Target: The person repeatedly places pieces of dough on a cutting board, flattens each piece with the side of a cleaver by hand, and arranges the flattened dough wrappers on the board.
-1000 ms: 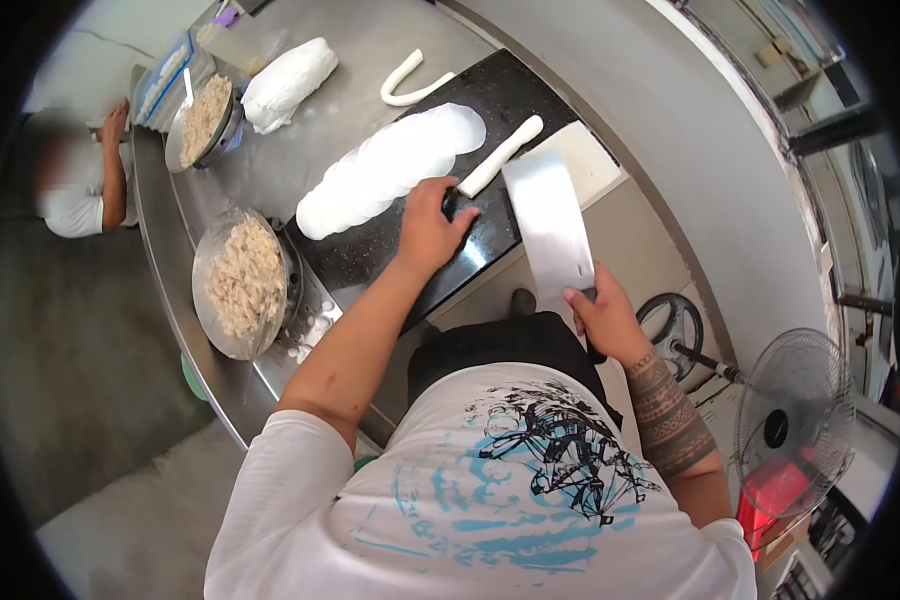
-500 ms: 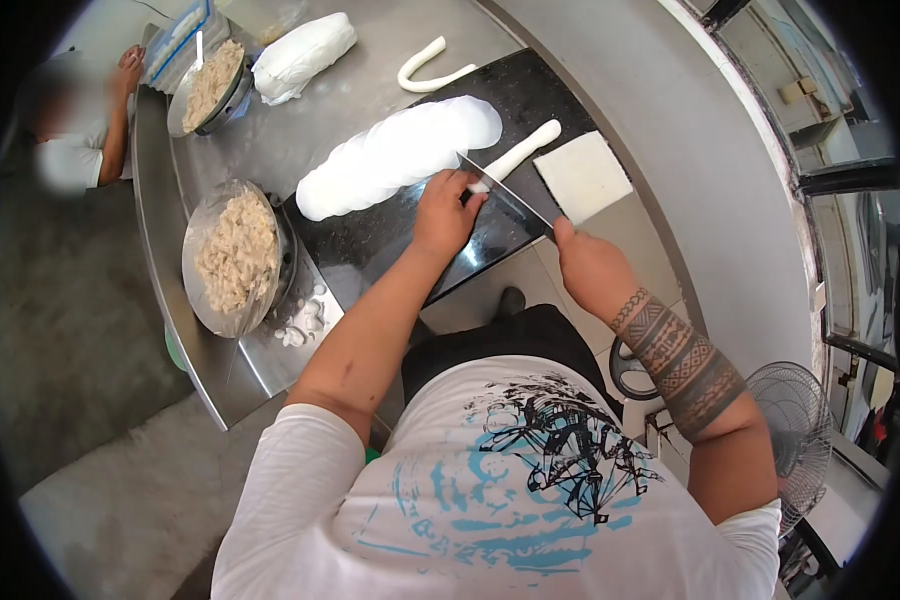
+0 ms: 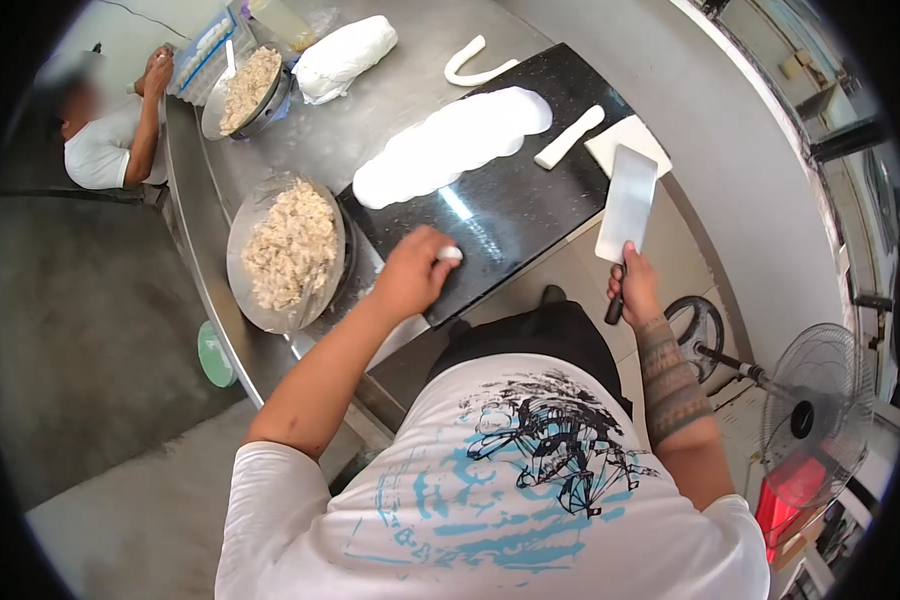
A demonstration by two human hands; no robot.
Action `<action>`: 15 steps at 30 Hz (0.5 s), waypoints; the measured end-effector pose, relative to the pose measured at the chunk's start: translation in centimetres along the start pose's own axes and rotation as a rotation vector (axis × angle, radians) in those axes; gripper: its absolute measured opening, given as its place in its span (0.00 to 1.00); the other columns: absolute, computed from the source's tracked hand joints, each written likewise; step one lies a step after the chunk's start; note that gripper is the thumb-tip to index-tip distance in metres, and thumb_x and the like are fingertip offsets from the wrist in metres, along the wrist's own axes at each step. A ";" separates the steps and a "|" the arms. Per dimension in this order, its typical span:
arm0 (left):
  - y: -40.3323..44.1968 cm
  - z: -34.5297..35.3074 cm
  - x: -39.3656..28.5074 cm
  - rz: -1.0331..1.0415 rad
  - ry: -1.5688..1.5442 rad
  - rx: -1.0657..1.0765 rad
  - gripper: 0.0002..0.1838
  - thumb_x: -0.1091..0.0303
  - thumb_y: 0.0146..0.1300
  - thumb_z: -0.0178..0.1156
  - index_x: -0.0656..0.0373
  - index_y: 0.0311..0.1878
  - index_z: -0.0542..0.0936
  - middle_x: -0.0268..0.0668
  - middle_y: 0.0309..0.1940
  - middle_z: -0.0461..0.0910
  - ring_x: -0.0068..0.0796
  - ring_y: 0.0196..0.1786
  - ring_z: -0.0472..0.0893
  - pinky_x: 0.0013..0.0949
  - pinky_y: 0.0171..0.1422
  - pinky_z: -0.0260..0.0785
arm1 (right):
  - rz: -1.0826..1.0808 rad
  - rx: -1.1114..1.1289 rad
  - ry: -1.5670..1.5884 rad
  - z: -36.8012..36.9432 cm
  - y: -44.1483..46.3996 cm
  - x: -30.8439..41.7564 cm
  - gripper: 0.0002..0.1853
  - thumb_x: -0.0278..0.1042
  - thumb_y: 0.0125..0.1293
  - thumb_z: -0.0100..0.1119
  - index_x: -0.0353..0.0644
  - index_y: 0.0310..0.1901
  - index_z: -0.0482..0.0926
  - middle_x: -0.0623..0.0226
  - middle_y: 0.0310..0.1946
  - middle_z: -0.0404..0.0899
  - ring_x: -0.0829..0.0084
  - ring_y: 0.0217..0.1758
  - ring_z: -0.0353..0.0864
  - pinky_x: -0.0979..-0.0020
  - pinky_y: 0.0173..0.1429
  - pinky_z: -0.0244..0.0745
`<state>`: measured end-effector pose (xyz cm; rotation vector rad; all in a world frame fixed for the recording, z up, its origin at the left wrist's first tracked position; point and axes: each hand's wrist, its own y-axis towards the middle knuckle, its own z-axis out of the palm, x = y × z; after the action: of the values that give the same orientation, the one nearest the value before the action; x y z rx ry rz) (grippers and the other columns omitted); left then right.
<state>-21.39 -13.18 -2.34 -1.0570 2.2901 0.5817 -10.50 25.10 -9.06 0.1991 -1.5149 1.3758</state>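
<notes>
My left hand (image 3: 413, 275) is closed around a small piece of white dough (image 3: 451, 255) over the near left part of the black board (image 3: 530, 215). My right hand (image 3: 634, 290) grips the dark handle of a cleaver (image 3: 631, 190). Its broad blade points away from me, past the board's right edge and partly over a folded white cloth (image 3: 655, 138). A short dough strip (image 3: 570, 138) lies on the board, left of the cloth. Behind my left hand, thin round white sheets (image 3: 450, 148) overlap in a long row.
A bowl of chunky pale filling (image 3: 290, 245) stands left of the board, with a second filling bowl (image 3: 250, 90) farther back. A wrapped white mass (image 3: 346, 58) and a curved dough strip (image 3: 475, 75) lie on the metal table. Another person (image 3: 120, 140) is at the far left; a fan (image 3: 805, 415) stands right.
The cleaver has left the dough strip and swung right, its blade now upright in view. My left hand has moved left and nearer me with a small dough piece. The strip is shorter.
</notes>
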 end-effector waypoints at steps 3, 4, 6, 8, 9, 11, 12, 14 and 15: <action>-2.3 0.5 1.0 0.097 0.053 0.111 0.10 0.71 0.67 0.72 0.59 0.50 0.85 0.42 0.45 0.83 0.50 0.49 0.84 0.45 0.53 0.79 | 0.028 -0.014 0.012 1.2 -3.8 -4.1 0.16 0.52 0.85 0.56 0.49 0.49 0.70 0.75 0.24 0.68 0.78 0.19 0.67 0.71 0.23 0.68; -2.6 1.1 1.6 0.145 0.049 0.129 0.10 0.71 0.67 0.72 0.59 0.49 0.85 0.42 0.45 0.83 0.50 0.49 0.84 0.46 0.54 0.79 | 0.024 -0.023 0.017 1.9 -5.2 -4.8 0.16 0.52 0.85 0.57 0.49 0.48 0.70 0.75 0.23 0.69 0.78 0.18 0.67 0.70 0.23 0.68; -3.4 1.9 2.4 0.208 0.093 0.108 0.08 0.71 0.67 0.71 0.58 0.47 0.87 0.39 0.44 0.83 0.48 0.46 0.83 0.46 0.52 0.78 | -0.006 -0.041 -0.078 3.5 -8.0 -7.6 0.16 0.50 0.84 0.59 0.45 0.49 0.72 0.75 0.23 0.70 0.79 0.18 0.68 0.71 0.22 0.69; -3.7 2.1 2.9 0.289 0.118 0.057 0.07 0.72 0.66 0.71 0.57 0.47 0.88 0.37 0.43 0.84 0.47 0.44 0.83 0.45 0.50 0.78 | 0.005 -0.049 -0.171 4.3 -10.3 -10.9 0.16 0.49 0.84 0.60 0.42 0.50 0.74 0.74 0.23 0.71 0.80 0.18 0.69 0.72 0.21 0.69; -3.9 2.4 3.2 0.294 0.118 0.059 0.06 0.70 0.66 0.71 0.56 0.45 0.89 0.35 0.43 0.84 0.46 0.46 0.82 0.47 0.53 0.77 | -0.007 -0.070 -0.210 4.6 -11.7 -12.1 0.16 0.45 0.83 0.62 0.39 0.51 0.75 0.74 0.23 0.72 0.80 0.18 0.70 0.73 0.21 0.69; -3.6 2.0 3.0 0.317 0.202 0.119 0.07 0.68 0.66 0.71 0.56 0.46 0.89 0.34 0.43 0.84 0.46 0.48 0.81 0.52 0.57 0.74 | 0.022 -0.090 -0.265 5.2 -14.8 -13.5 0.15 0.44 0.82 0.63 0.38 0.51 0.75 0.74 0.23 0.72 0.80 0.18 0.70 0.72 0.21 0.68; -3.3 1.7 2.5 0.332 0.247 0.146 0.08 0.67 0.66 0.71 0.56 0.46 0.90 0.33 0.43 0.84 0.46 0.50 0.81 0.54 0.60 0.73 | 0.032 -0.098 -0.290 5.1 -16.3 -13.9 0.15 0.43 0.82 0.64 0.38 0.51 0.76 0.74 0.23 0.72 0.80 0.18 0.70 0.72 0.21 0.68; -2.0 0.7 0.7 0.238 0.365 0.265 0.19 0.52 0.67 0.71 0.55 0.52 0.90 0.45 0.61 0.82 0.56 0.71 0.74 0.63 0.79 0.59 | 0.029 -0.113 -0.334 4.2 -18.2 -14.4 0.16 0.43 0.80 0.66 0.38 0.52 0.76 0.74 0.22 0.72 0.79 0.19 0.70 0.72 0.21 0.68; -1.0 0.3 -0.9 0.247 0.457 0.249 0.23 0.47 0.68 0.70 0.54 0.56 0.90 0.50 0.68 0.79 0.60 0.77 0.69 0.65 0.83 0.54 | 0.039 -0.128 -0.321 3.8 -19.1 -14.4 0.16 0.43 0.80 0.67 0.38 0.53 0.76 0.75 0.22 0.72 0.79 0.19 0.70 0.72 0.21 0.68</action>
<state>-20.03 -13.12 -2.17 -0.8563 2.8270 0.1417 7.17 8.68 -6.95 0.3235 -1.8757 1.3163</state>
